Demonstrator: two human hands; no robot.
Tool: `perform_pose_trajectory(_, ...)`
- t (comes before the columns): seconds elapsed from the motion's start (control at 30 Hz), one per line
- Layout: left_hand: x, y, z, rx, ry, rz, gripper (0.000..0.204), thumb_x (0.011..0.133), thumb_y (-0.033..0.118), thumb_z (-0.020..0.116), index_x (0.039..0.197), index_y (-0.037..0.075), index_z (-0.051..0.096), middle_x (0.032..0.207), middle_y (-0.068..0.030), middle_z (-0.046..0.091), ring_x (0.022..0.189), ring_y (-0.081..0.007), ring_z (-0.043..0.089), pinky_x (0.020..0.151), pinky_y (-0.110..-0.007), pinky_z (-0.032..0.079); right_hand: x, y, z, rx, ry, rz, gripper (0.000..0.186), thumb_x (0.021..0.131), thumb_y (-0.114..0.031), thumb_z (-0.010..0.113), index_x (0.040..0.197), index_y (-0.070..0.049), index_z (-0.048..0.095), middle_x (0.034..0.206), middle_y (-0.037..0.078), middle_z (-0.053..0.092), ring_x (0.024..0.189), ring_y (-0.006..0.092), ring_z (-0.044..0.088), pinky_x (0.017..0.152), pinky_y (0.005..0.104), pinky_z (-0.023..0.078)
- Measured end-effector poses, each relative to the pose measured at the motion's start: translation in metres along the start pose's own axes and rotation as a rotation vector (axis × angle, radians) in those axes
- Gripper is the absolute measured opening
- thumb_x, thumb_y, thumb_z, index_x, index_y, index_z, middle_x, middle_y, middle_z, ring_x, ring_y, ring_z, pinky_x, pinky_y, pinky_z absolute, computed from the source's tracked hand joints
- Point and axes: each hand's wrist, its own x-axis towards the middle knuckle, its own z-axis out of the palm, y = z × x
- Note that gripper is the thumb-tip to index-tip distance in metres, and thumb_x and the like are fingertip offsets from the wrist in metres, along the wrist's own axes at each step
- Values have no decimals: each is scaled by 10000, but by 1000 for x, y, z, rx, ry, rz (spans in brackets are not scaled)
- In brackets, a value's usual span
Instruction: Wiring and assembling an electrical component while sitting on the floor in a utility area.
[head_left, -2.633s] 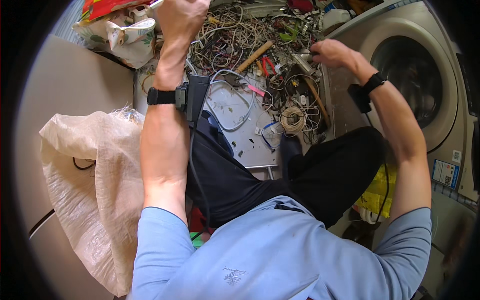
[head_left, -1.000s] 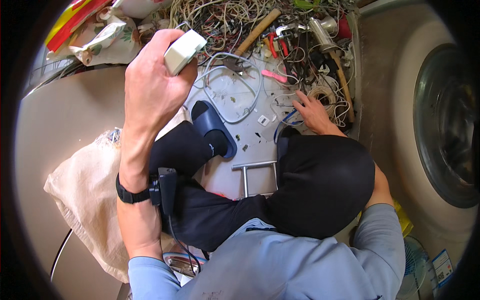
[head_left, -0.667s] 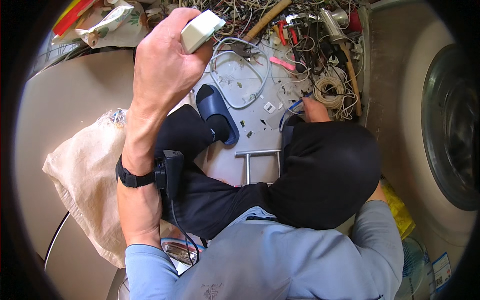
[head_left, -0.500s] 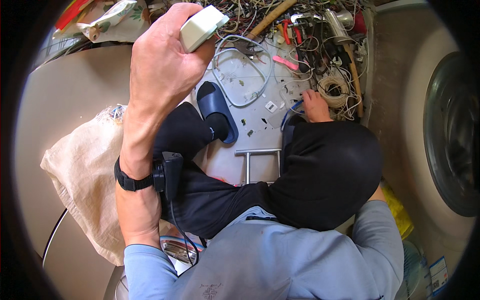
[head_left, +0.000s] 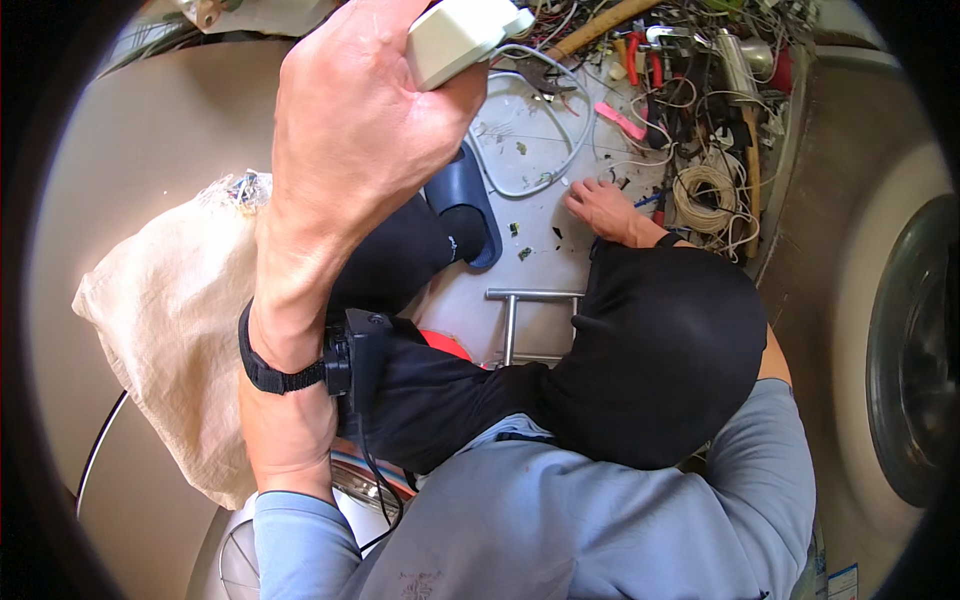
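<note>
Raised at the upper middle, my left hand (head_left: 370,120) is closed around a white plastic block (head_left: 462,40) with a stepped end. A black strap (head_left: 285,372) with a small black device sits on that wrist. Low over the floor, my right hand (head_left: 605,212) reaches out beside my knee with its fingers bent down. Its fingertips are partly hidden, so what they hold cannot be made out. Close by lie a coil of cream cable (head_left: 705,192), a pink strip (head_left: 620,120) and a loop of pale grey cable (head_left: 570,165).
Tangled wires and tools fill the far floor, among them a wooden handle (head_left: 600,28) and red-handled pliers (head_left: 656,68). A cloth sack (head_left: 175,340) stands at left. A metal frame (head_left: 530,295) is between my legs, and a round dark door (head_left: 915,350) at right.
My right hand has moved left from beside the cable coil, over where a small white piece lay. The left hand still holds the white block. The whole view has shifted.
</note>
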Motion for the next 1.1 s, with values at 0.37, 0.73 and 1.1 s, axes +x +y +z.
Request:
perform_pose_trajectory(0.37,-9,-7,-6,41,24,-16,239,789,-26,679,1004,75,707,931,-109,687,790,-281,705,696,-333,568,15,-17,9,7,41,51,177,880,-149,614,1034,-69,576,1026,118,546,949,284,605,791,399,511)
perform_pose_trajectory(0.73,1,-2,-7,-51,-29,-213,201,845,67,707,1046,78,695,946,-148,707,854,-347,707,763,-389,574,-9,43,5,372,97,229,147,868,-116,672,930,17,682,865,187,685,813,343,696,705,439,545)
perform_pose_trajectory(1.1,2,-20,-22,-623,-60,-647,319,839,257,799,1063,52,699,895,-67,721,765,-200,684,641,-324,524,1,-2,-377,752,520,359,158,965,-77,691,1086,4,752,931,32,736,774,118,695,693,255,566)
